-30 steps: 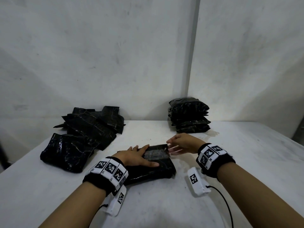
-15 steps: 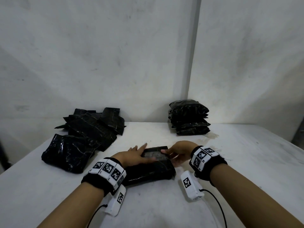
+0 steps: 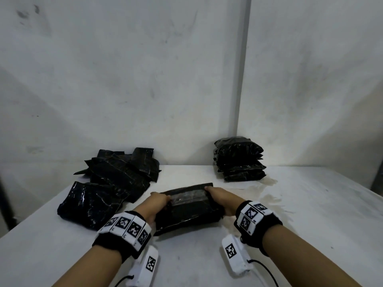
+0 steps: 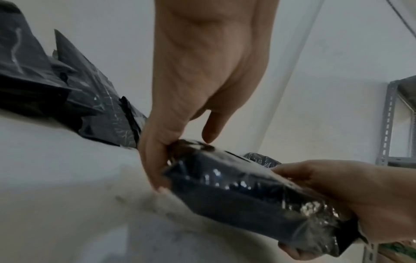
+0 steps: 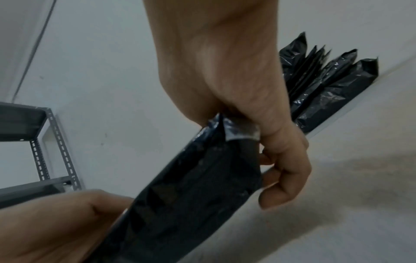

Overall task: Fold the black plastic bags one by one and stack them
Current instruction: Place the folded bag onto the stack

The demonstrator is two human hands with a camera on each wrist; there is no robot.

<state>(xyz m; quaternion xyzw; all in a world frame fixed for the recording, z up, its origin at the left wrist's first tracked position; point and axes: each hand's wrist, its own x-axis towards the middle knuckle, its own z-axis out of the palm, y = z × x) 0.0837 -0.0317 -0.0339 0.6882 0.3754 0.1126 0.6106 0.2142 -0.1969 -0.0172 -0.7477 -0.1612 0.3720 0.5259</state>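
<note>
Both sets of fingers are clamped on the same folded bag (image 3: 187, 206): the left hand (image 3: 154, 206) grips its left end, thumb on the near face and fingers curled round the far edge, and the right hand (image 3: 220, 200) pinches its right end, where a strip of clear tape or flap shows just under the thumb in the right wrist view. The bag's long axis runs left to right between the two hands, its far edge tipped up toward the wall while its near edge seems to rest on the white table (image 3: 300, 224); the wrist views are too blurred to settle whether it is fully lifted. Outward from there, the stack of folded bags (image 3: 240, 162) stands against the wall, beyond and to the right of the held bag, so the right hand is the nearer one and would likely lead the carry, with the bag kept flat and its long axis matched to the stack's. On the far left lies the loose heap of unfolded bags (image 3: 107, 183), apart from both hands, with several still to fold.
</note>
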